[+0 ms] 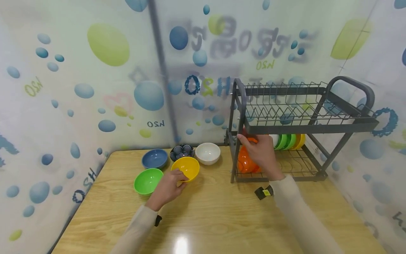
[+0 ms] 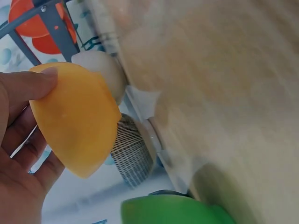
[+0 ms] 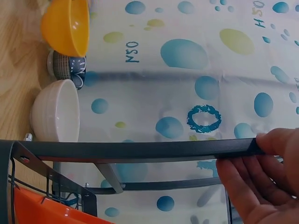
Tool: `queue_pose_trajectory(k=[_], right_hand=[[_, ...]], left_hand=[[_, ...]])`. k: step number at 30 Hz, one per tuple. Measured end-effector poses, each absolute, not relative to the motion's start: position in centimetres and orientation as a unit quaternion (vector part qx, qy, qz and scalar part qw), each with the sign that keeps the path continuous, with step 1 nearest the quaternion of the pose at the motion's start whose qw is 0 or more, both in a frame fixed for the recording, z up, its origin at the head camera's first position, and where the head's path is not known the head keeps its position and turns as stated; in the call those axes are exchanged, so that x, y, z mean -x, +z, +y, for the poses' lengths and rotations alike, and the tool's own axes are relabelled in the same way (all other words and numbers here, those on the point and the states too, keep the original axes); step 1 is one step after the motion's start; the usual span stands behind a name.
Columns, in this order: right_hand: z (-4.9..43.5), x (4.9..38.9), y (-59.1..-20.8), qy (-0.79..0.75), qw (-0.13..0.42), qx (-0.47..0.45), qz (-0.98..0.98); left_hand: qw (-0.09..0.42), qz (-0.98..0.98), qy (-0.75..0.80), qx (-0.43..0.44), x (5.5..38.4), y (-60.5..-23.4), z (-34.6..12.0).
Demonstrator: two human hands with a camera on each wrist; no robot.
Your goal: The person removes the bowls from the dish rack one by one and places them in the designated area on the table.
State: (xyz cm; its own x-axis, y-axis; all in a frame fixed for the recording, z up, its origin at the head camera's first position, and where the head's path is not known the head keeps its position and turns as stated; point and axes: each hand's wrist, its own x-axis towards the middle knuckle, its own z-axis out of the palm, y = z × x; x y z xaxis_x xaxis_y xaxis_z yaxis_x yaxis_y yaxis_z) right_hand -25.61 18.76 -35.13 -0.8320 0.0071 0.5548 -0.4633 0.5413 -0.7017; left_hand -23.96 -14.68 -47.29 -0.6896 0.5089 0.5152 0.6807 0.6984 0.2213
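Note:
My left hand (image 1: pixel 169 187) pinches the rim of a yellow bowl (image 1: pixel 188 166), thumb on its outer wall and fingers inside, as the left wrist view shows. The bowl is held above the table, partly in front of a dark patterned bowl (image 1: pixel 182 152). A green bowl (image 1: pixel 147 180) and a blue bowl (image 1: pixel 154 158) lie to its left, a white bowl (image 1: pixel 208 153) to its right. My right hand (image 1: pixel 261 151) grips the front left post (image 3: pixel 140 150) of a dark two-tier dish rack (image 1: pixel 311 127). Orange bowls (image 1: pixel 246 160) stand in the lower tier just behind that hand.
Green dishes (image 1: pixel 287 141) and yellow dishes (image 1: pixel 299 141) stand on edge further right in the lower tier. The upper tier (image 1: pixel 285 106) is bare wire. A patterned wall covering (image 1: pixel 127 81) rises right behind the wooden table (image 1: pixel 203 218).

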Motion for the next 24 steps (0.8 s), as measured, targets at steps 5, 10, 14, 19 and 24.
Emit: queue_pose_trajectory(k=[5,10,14,19,24], right_hand=[[18.9,25.9,-34.9,0.444,0.269,-0.161,-0.839],[18.9,26.0,-34.8,0.446,0.269,-0.187,-0.833],[18.9,26.0,-34.7,0.439,0.264,-0.191,-0.838],[18.8,25.9,-34.6,0.419,0.268,-0.194,-0.846],[18.9,26.1,-34.6,0.404,0.282,-0.197,-0.847]], left_hand=[[0.200,-0.908,-0.184,0.320,23.4,-47.9,-15.3],[0.186,-0.915,-0.172,0.313,22.9,-48.6,-15.7],[0.182,-0.918,-0.167,0.310,22.7,-49.2,-16.0],[0.182,-0.922,-0.158,0.302,22.4,-49.5,-16.0],[0.168,-0.930,-0.155,0.286,22.5,-49.1,-15.6]])
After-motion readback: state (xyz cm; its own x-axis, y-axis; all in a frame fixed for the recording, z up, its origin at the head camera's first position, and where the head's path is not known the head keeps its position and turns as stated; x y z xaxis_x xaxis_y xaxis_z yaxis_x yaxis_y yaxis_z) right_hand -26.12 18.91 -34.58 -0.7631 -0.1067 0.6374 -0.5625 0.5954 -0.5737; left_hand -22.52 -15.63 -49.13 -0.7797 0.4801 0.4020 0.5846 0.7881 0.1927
